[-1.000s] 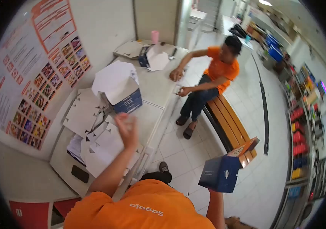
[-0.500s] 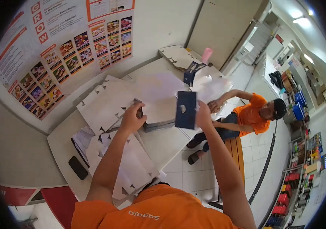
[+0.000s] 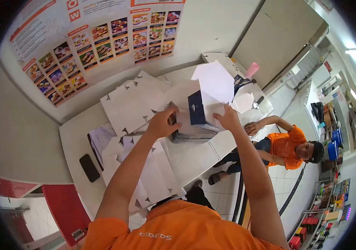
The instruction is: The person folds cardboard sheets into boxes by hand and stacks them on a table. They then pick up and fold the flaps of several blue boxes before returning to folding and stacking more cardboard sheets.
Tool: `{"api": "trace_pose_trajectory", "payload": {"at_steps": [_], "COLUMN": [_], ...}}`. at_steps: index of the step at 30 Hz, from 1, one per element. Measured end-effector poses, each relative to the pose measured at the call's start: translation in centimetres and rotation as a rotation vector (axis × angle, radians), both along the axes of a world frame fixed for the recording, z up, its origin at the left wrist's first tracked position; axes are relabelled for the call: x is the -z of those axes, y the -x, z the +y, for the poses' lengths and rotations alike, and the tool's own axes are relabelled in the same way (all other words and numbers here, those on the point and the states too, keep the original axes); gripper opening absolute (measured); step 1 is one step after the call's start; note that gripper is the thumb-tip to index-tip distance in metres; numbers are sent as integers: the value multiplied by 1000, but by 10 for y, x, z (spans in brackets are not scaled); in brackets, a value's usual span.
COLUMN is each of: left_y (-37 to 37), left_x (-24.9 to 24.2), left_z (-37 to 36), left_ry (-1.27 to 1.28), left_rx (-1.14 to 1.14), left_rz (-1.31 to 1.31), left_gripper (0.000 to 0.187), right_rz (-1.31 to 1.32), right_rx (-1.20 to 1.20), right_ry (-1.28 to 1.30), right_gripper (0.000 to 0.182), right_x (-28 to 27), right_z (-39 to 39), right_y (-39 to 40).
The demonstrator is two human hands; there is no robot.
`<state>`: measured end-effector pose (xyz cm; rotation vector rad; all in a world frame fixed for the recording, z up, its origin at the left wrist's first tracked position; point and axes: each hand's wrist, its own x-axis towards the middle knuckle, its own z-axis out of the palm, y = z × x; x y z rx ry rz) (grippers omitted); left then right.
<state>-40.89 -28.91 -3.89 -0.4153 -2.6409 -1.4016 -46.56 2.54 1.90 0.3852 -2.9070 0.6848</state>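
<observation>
The left hand point(image 3: 161, 123) and right hand point(image 3: 228, 118) close their fingers on a dark blue folded cardboard box point(image 3: 201, 109) atop a stack of boxes point(image 3: 192, 134) on the white table point(image 3: 194, 156). Flat white cardboard blanks point(image 3: 132, 102) and a black phone point(image 3: 89, 167) lie alongside; a seated person in orange point(image 3: 284, 146) sits just beyond.

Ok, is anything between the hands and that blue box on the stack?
Nothing visible. The right hand is already on the blue box, and the left hand touches the stack beside it.
</observation>
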Motion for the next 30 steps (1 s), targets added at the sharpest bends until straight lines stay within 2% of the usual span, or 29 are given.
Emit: {"api": "trace_pose_trajectory", "payload": {"at_steps": [4, 9, 14, 16, 17, 19, 21, 23, 24, 28, 30], "left_y": [-1, 0, -4, -17, -23, -32, -29, -27, -31, -38, -45], "left_x": [7, 0, -10, -17, -22, -30, -10, -2, -3, 2, -5], "left_z": [-3, -6, -4, 3, 6, 12, 17, 15, 16, 24, 29], "left_ry": [-68, -8, 97, -52, -39, -51, -52, 84, 88, 144, 137], "left_rx": [54, 40, 24, 13, 34, 103, 138, 138, 102, 10, -12], "left_rz": [2, -9, -126, -19, -20, -8, 85, 280, 191, 188, 252], "left_gripper": [54, 54, 61, 64, 64, 76, 69, 54, 39, 36, 41], "right_rz": [7, -95, -50, -14, -38, -63, -42, -16, -19, -59, -101], "right_rx": [39, 96, 99, 111, 139, 197, 215, 223, 217, 266, 285], "right_ry": [-117, -286, -253, -202, -168, -116, -73, -128, -152, -127, -143], "right_gripper": [51, 29, 27, 25, 24, 23, 22, 20, 20, 22, 24], "right_x": [18, 6, 24, 35, 29, 26, 26, 22, 20, 14, 27], "right_z": [3, -11, -14, -5, -9, -13, -14, -17, -21, -37, -37], "right_y": [-1, -7, 11, 15, 9, 4, -1, -5, -6, -14, -12]}}
